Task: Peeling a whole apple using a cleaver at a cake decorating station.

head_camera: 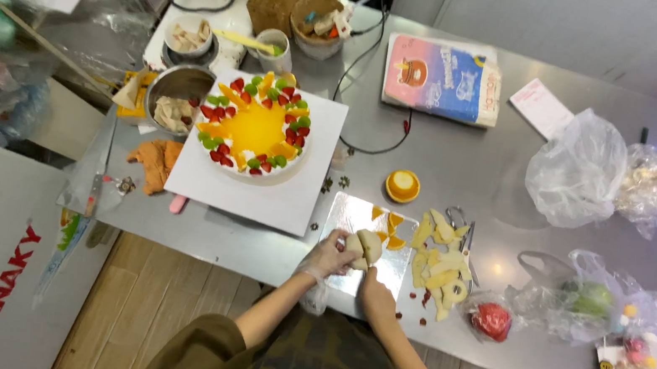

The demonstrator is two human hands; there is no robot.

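A long steel worktop [466,169] fills the view, its near edge running along the bottom in front of the person. Toward its left end a white square board [276,195] carries a round cake [256,126] topped with orange, red and green fruit pieces. Behind it, near the far left corner, stand a metal bowl [177,97] and some cups. A flat printed package [442,78] lies at the far edge, and clear plastic bags [592,173] sit toward the right end, with more bagged fruit [584,301] near the right part of the near edge.

Close to the near edge, just right of the cake board, lies a shiny cutting board [358,214]. To its right is a heap of pale peelings [441,263], and orange fruit slices [392,231] lie on the board's far right part.

Both hands meet over this board. The left hand [327,256], in a thin clear glove, is curled around a pale peeled fruit [367,245], gripping it from the left. The right hand [376,288] is closed just below the fruit, on its near side; whether it holds a small knife I cannot tell. The fruit sits directly ahead of both hands, slightly above the board, its longer axis running roughly away from the near edge. The left hand is the one touching it most fully.
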